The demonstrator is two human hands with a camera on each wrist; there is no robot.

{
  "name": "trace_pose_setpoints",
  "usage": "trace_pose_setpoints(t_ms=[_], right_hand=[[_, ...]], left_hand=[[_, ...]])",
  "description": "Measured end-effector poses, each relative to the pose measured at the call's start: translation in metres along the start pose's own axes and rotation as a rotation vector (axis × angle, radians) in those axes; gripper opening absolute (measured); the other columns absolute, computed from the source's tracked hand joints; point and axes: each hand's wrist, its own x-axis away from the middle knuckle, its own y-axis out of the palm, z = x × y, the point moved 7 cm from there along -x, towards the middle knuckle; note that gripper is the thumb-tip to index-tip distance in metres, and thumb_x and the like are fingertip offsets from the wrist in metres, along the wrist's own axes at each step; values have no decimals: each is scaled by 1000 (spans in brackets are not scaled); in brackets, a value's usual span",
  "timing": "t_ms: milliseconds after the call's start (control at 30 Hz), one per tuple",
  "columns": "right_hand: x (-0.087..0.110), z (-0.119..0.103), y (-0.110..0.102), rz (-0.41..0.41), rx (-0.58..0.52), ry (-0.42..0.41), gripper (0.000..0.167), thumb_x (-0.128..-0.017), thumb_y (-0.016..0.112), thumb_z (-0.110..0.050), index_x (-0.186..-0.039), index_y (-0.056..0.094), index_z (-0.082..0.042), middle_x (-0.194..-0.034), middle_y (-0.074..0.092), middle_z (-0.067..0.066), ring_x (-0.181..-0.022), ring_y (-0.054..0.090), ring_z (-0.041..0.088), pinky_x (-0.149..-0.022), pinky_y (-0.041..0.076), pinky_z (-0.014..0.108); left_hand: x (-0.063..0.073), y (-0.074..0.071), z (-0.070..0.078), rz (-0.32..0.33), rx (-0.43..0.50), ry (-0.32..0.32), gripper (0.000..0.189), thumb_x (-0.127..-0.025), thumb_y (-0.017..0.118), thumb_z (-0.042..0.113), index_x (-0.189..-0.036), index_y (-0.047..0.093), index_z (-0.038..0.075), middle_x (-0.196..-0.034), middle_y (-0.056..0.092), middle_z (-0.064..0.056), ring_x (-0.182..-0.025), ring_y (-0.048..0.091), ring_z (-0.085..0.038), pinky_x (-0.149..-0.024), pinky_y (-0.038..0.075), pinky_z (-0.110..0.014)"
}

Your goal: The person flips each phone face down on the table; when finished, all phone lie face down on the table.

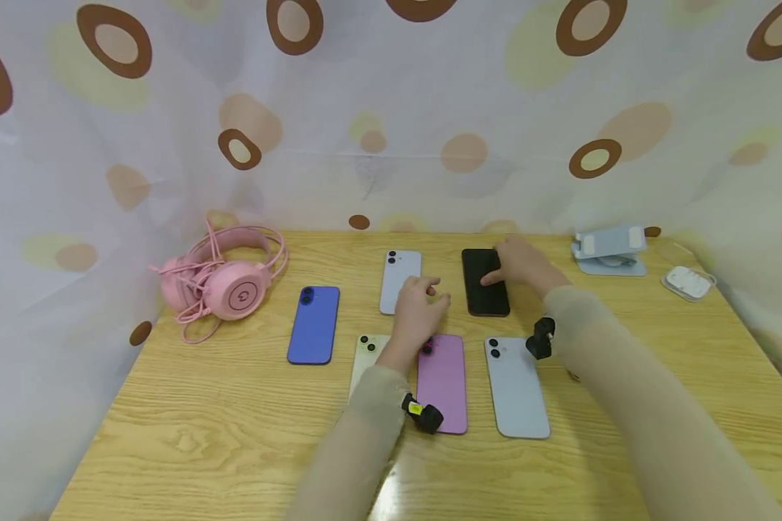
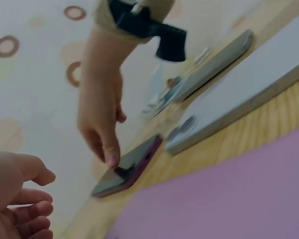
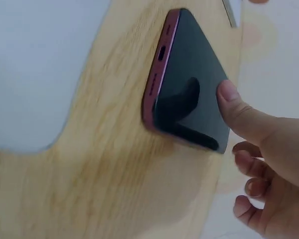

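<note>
My right hand (image 1: pixel 520 262) is over a phone with a dark screen (image 1: pixel 484 284), which lies screen up at the back of the table. In the right wrist view the thumb (image 3: pixel 229 92) overlaps the phone's edge, its reflection showing in the glass, while the other fingers curve loosely beyond the rim. Reddish sides frame that phone. My left hand (image 1: pixel 418 312) holds nothing; its fingers are loosely bent beside a pale phone (image 1: pixel 399 278) and above a pink-purple phone (image 1: pixel 444 383). The left forearm partly hides a pale green phone (image 1: pixel 366 356).
A blue phone (image 1: pixel 314 325) lies back up at the left, near pink headphones (image 1: pixel 224 278). A light grey-blue phone (image 1: pixel 518 391) lies near the right forearm. At the back right are a folding stand (image 1: pixel 609 250) and a white charger with cable (image 1: pixel 687 282).
</note>
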Motion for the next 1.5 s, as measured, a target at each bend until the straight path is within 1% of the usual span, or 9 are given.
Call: trace_pose_setpoints(t_ms=[233, 367, 500, 733, 1000, 1167, 1333, 1467, 1500], right_hand=[[3, 9, 8, -18, -71, -4, 77, -81, 76, -34, -127, 43, 18, -118, 54, 36, -111, 51, 48, -95, 42, 54], [0, 12, 8, -10, -75, 19, 80, -80, 77, -34, -129, 41, 18, -120, 53, 37, -112, 50, 48, -96, 41, 54], [-2, 17, 12, -49, -77, 23, 87, -80, 77, -37, -133, 36, 18, -125, 49, 38, -116, 47, 48, -99, 39, 53], [-5, 25, 14, -120, -301, 28, 92, -81, 77, -31, -141, 24, 14, -137, 35, 38, -126, 36, 48, -105, 31, 57], [-6, 31, 21, -134, -606, 96, 81, -87, 70, -38, -139, 30, 9, -142, 28, 36, -130, 29, 48, -106, 28, 59], [-3, 35, 24, -97, -695, 175, 83, -90, 63, -44, -138, 31, 16, -140, 32, 34, -128, 33, 45, -106, 30, 55], [0, 35, 18, -48, -746, 239, 61, -95, 55, -40, -123, 50, 14, -129, 44, 31, -114, 44, 40, -96, 40, 47], [3, 30, 12, -56, -757, 247, 55, -99, 49, -33, -132, 48, 11, -140, 39, 29, -122, 42, 41, -100, 39, 51], [4, 29, 10, -54, -758, 243, 54, -99, 48, -32, -131, 49, 11, -138, 40, 29, -116, 46, 40, -98, 41, 50]], left_hand=[[-13, 49, 16, -79, 36, 20, 39, -87, 66, 14, -122, 62, -2, -92, 54, -5, -85, 49, -15, -72, 42, -24], [-15, 64, 13, -68, -4, 7, 38, -86, 67, 15, -121, 63, 1, -95, 53, -6, -85, 49, -15, -73, 44, -24], [-11, 73, 7, -57, -83, 1, 40, -86, 71, 19, -123, 64, 6, -105, 52, -7, -94, 50, -17, -84, 46, -26], [-9, 76, 6, -39, -183, 50, 47, -85, 72, 28, -126, 61, 9, -110, 52, -8, -100, 50, -19, -88, 46, -28], [-8, 78, 4, -53, -218, 46, 48, -84, 72, 32, -127, 60, 11, -115, 51, -7, -106, 49, -19, -93, 45, -29], [-7, 79, 5, -60, -208, 45, 48, -85, 70, 31, -128, 59, 12, -114, 51, -7, -102, 48, -19, -89, 45, -29], [-7, 78, 5, -52, -190, 47, 48, -86, 67, 30, -130, 58, 14, -108, 50, -6, -95, 47, -18, -81, 45, -28], [-8, 78, 3, -60, -169, 35, 48, -87, 65, 29, -131, 57, 16, -107, 50, -5, -94, 46, -17, -79, 44, -28], [-9, 78, 3, -61, -163, 30, 48, -87, 65, 29, -132, 57, 16, -108, 51, -4, -94, 46, -17, -79, 44, -28]])
